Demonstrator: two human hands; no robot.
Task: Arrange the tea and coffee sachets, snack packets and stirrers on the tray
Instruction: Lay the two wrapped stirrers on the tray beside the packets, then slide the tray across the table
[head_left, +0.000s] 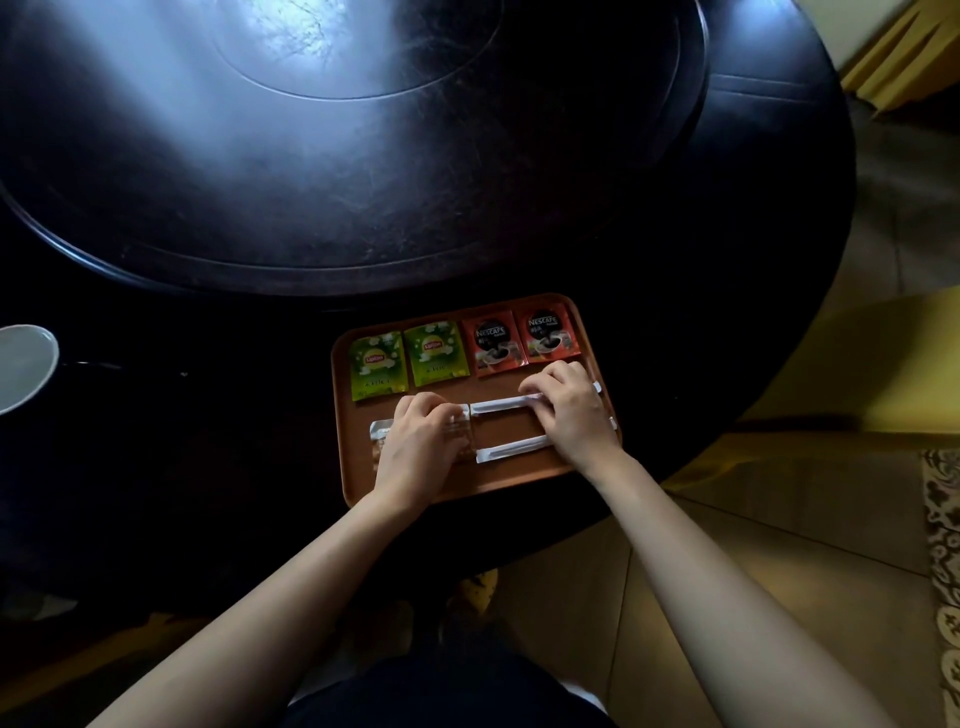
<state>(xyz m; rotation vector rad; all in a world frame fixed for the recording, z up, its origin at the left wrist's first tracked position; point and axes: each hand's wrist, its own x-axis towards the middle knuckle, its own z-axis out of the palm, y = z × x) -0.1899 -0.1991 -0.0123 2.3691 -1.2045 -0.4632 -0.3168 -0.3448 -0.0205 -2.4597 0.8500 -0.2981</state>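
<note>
An orange-brown tray (457, 488) sits at the near edge of the dark round table. Along its far side lie two green tea sachets (377, 366) (435, 353) and two red coffee sachets (497, 340) (550, 333) in a row. Below them, two white wrapped stirrers (501, 405) (511, 448) lie side by side. My right hand (569, 415) rests on the right ends of both stirrers, fingers curled on the upper one. My left hand (423, 441) covers clear snack packets (378, 434) at the tray's near left, fingers pressing on them.
The dark round table (675, 332) has a raised turntable (311, 156) behind the tray. A white cup or bowl (23, 366) stands at the far left edge. Yellow seating (857, 358) and a tiled floor (727, 545) lie to the right.
</note>
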